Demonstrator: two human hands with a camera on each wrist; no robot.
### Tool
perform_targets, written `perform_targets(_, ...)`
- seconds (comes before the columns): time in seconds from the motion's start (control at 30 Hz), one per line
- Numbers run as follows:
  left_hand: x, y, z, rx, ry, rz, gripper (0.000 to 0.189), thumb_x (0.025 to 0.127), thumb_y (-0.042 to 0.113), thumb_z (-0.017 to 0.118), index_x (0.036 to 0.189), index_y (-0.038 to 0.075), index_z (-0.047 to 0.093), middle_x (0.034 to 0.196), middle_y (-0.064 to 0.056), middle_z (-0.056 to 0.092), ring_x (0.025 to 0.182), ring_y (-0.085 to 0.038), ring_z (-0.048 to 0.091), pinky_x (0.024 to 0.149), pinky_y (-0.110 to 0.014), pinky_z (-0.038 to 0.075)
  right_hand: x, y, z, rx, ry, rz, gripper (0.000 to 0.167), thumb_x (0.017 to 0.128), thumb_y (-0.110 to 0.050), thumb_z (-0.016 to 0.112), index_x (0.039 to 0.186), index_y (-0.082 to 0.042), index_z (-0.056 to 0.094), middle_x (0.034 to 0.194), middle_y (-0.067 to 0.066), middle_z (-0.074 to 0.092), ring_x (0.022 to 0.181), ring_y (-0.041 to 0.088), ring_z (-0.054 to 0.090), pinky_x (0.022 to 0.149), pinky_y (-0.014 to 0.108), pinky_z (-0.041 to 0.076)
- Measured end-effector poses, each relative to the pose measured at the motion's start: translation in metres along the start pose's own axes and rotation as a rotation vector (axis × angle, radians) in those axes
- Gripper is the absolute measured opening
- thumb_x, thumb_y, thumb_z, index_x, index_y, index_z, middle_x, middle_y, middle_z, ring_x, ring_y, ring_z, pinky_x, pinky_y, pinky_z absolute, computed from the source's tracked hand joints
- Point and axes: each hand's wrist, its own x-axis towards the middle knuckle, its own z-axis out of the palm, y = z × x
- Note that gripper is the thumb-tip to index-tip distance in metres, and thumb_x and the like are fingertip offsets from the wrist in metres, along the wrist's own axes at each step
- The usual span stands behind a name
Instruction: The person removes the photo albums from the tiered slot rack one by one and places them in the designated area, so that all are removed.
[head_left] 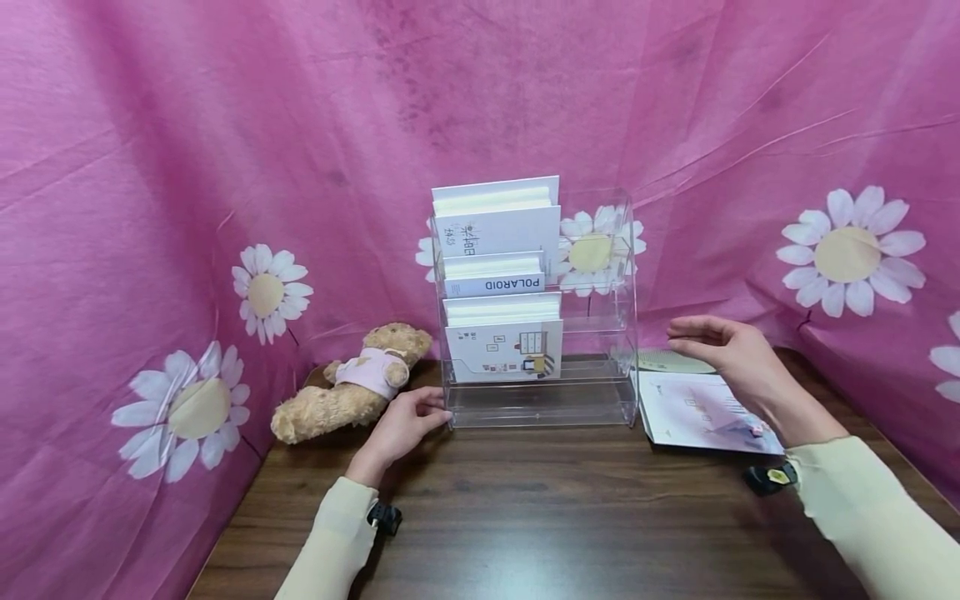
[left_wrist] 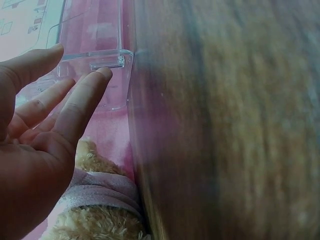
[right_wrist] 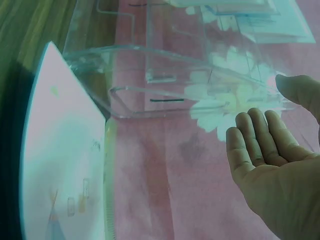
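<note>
A clear acrylic tiered rack [head_left: 536,414] stands on the table, with white books in its left half, one of them marked POLAROID [head_left: 495,285]. My left hand [head_left: 402,432] is at the rack's lower left corner, fingertips right at its side panel and fingers fairly straight. In the left wrist view the fingers [left_wrist: 82,105] extend toward the clear panel [left_wrist: 95,60]. To the right of the rack my right hand [head_left: 738,362] hovers over a white illustrated book [head_left: 686,408], fingers extended and holding nothing. From the right wrist view, that palm [right_wrist: 280,190] faces the rack's side.
A teddy bear [head_left: 371,375] in a pale pink shirt lies left of the rack, close behind my left hand. A light green item [head_left: 671,361] lies behind the white book. The pink flowered cloth [head_left: 480,92] hangs behind and beside the wooden table [head_left: 510,517].
</note>
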Motion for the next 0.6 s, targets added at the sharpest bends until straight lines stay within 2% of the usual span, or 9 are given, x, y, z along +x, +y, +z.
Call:
perform_targets(0.17, -0.001, 0.001, 0.000, 0.004, 0.004, 0.006, 0.041, 0.102, 0.008, 0.081, 0.139, -0.005, 0.072, 0.120, -0.017, 0.082, 0.107, -0.026, 0.081, 0.094, -0.031, 0.061, 0.005, -0.007, 0.006, -0.025, 0.006, -0.014, 0.039, 0.104, -0.025, 0.083, 0.138, -0.008, 0.073, 0.112, -0.034, 0.077, 0.106, -0.013, 0.070, 0.093, 0.007, 0.050)
perform_targets(0.43, -0.001, 0.002, 0.001, 0.010, 0.017, -0.012, 0.038, 0.101, 0.010, 0.082, 0.137, -0.001, 0.074, 0.118, -0.012, 0.083, 0.106, -0.022, 0.081, 0.097, -0.034, 0.061, 0.009, -0.018, 0.018, 0.018, -0.003, -0.081, 0.032, 0.104, -0.016, 0.083, 0.135, -0.010, 0.076, 0.112, -0.032, 0.078, 0.106, -0.011, 0.071, 0.092, 0.007, 0.055)
perform_targets(0.6, 0.000, 0.001, 0.001, 0.005, 0.005, -0.005, 0.038, 0.101, 0.008, 0.081, 0.137, -0.003, 0.073, 0.120, -0.017, 0.083, 0.106, -0.024, 0.081, 0.095, -0.031, 0.060, 0.010, -0.028, 0.028, 0.050, -0.022, -0.101, 0.041, 0.103, -0.014, 0.082, 0.138, 0.004, 0.071, 0.111, -0.028, 0.080, 0.102, -0.008, 0.074, 0.090, 0.010, 0.058)
